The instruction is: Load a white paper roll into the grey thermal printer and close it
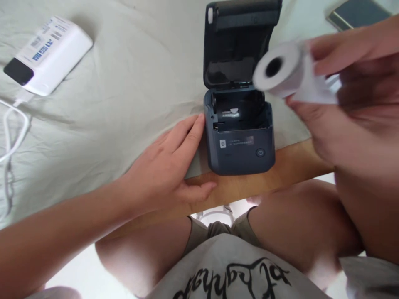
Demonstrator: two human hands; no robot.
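A small dark blue label printer stands near the table's front edge with its lid raised. Its paper bay shows no roll inside. My left hand lies along the printer's left side, fingers stretched out and the thumb apart near its front corner. Up to the right of the bay, my right hand grips a white paper roll between thumb and fingers. The roll's hollow core faces left, and a loose strip of paper hangs back toward the palm. Some blur covers the right hand and the roll.
A white power bank with a black end lies at the upper left, with a white cable running from it. At the upper right rests a dark flat object, partly cut off. Pale cloth covers the table behind its wooden edge.
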